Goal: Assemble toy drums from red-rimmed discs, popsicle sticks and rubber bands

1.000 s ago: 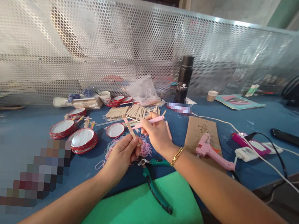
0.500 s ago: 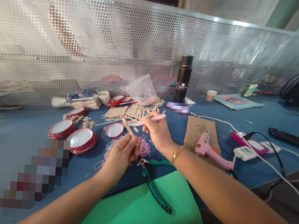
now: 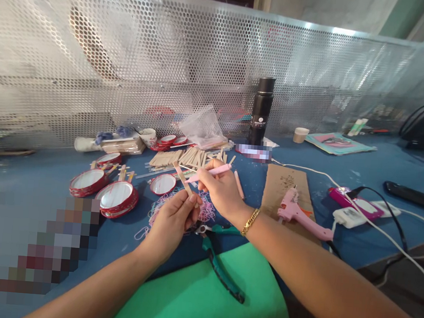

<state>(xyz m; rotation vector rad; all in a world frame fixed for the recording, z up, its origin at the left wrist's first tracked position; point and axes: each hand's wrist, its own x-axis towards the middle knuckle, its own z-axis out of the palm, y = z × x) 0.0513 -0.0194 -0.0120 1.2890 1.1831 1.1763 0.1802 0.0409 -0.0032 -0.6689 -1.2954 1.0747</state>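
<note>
My left hand (image 3: 178,212) pinches the lower end of a wooden craft stick (image 3: 181,176), which tilts up and to the left. A pink marker (image 3: 218,170) is gripped in my right hand (image 3: 217,189), its tip at the stick's side; I cannot tell whether they touch. The stick's upper part looks pinkish. Below my hands lie a heap of pink and purple paper clips (image 3: 206,210) and green-handled pliers (image 3: 218,267), resting partly on a green sheet (image 3: 200,305). Another pink marker (image 3: 238,184) lies right of my right hand.
Loose craft sticks (image 3: 166,158) lie behind my hands. Red-rimmed round lids (image 3: 115,198) with sticks stand left. A pink glue gun (image 3: 296,212) rests on cardboard (image 3: 272,183) at the right, near a power strip (image 3: 350,216) and cables. A black bottle (image 3: 261,111) stands at the back.
My right hand has shifted slightly left, bringing the marker's tip to the stick. The second pink marker now shows beside my right hand. My left hand has barely moved.
</note>
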